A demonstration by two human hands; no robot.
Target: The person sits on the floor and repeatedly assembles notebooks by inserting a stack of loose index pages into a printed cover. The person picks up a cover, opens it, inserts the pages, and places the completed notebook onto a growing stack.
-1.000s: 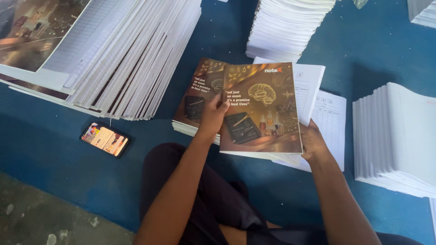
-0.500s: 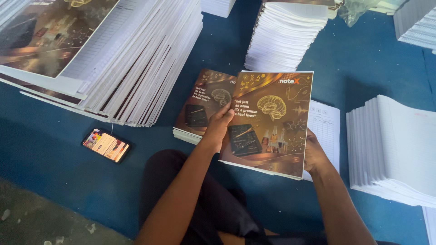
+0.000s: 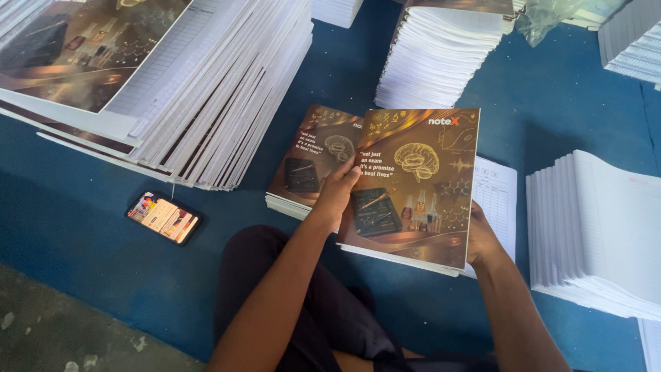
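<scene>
I hold a brown-covered notebook (image 3: 420,186), with a brain picture on its cover, tilted above the blue floor sheet. My left hand (image 3: 337,189) grips its left edge, thumb on the cover. My right hand (image 3: 482,238) holds its right edge from behind, mostly hidden by the cover. Just left of it lies a short stack of notebooks (image 3: 306,165) with the same cover. Under the held notebook on the right, a white ruled page block (image 3: 497,196) lies flat.
A big slanted pile of covers and sheets (image 3: 179,89) fills the upper left. A tall white stack (image 3: 441,55) stands behind, another white stack (image 3: 599,227) at the right. A phone (image 3: 163,218) with a lit screen lies at the left. My dark-trousered knee (image 3: 275,275) is below.
Both hands have lifted the notebook slightly up and to the right, and squared it more upright. The view has shifted a little, showing more of the back stack.
</scene>
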